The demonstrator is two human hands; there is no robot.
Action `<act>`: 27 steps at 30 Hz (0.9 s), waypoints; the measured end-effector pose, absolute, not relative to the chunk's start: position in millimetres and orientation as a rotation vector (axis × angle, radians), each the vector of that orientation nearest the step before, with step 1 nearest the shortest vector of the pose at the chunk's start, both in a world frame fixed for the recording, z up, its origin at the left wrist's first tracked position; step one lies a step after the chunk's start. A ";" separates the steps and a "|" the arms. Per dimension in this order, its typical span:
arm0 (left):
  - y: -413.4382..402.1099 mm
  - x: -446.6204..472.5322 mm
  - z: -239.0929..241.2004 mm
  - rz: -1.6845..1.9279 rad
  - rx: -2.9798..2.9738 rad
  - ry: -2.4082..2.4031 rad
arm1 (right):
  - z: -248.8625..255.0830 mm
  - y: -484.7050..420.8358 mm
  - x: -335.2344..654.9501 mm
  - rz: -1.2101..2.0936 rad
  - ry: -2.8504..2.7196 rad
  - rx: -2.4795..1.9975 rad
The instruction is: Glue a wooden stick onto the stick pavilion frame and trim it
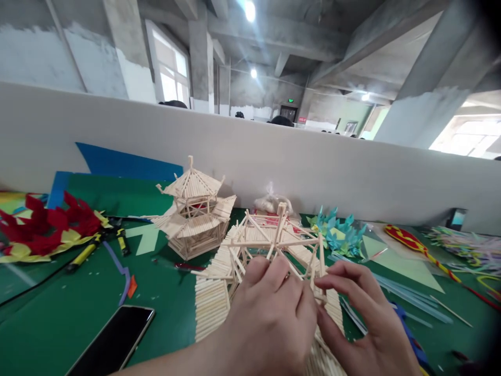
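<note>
Left hand [270,318] and right hand [364,313] side by side, fingers [329,283] pinched together.

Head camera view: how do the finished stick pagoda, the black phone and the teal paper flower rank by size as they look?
1. Finished stick pagoda
2. Black phone, close behind; nearer the camera and cropped, so unsure
3. Teal paper flower, plainly smallest

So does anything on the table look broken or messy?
Nothing looks broken. The unfinished wooden stick roof frame under both hands has sticks poking out at angles, unlike the tidy finished stick pagoda. Purple and orange paper scraps lie loose on the green mat.
</note>
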State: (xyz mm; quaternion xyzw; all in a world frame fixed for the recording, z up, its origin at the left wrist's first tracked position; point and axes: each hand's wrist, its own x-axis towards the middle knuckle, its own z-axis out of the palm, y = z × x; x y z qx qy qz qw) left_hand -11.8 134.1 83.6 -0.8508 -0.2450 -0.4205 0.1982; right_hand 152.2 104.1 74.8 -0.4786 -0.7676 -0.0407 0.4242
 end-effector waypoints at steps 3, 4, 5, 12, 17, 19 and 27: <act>133.5 -14.3 86.7 -1.128 -2.431 -0.700 | 79.2 102.5 150.2 -0.183 -1.919 -1.198; 133.2 -15.3 88.2 -1.114 -2.458 -0.697 | 81.3 102.1 149.3 -0.203 -1.926 -1.197; 132.8 -16.3 89.9 -1.106 -2.485 -0.690 | 83.5 101.7 148.3 -0.215 -1.933 -1.196; 129.9 -24.9 99.8 -1.046 -2.685 -0.756 | 96.3 98.4 142.3 -0.201 -1.925 -1.248; 131.4 -25.9 96.7 -1.089 -2.686 -0.731 | 99.5 96.4 142.2 -0.163 -1.943 -1.267; 132.6 -24.7 94.9 -1.126 -2.693 -0.744 | 100.0 96.2 142.4 -0.154 -1.940 -1.262; 133.9 -21.4 93.6 -1.163 -2.687 -0.791 | 99.2 92.9 143.8 -0.102 -1.940 -1.280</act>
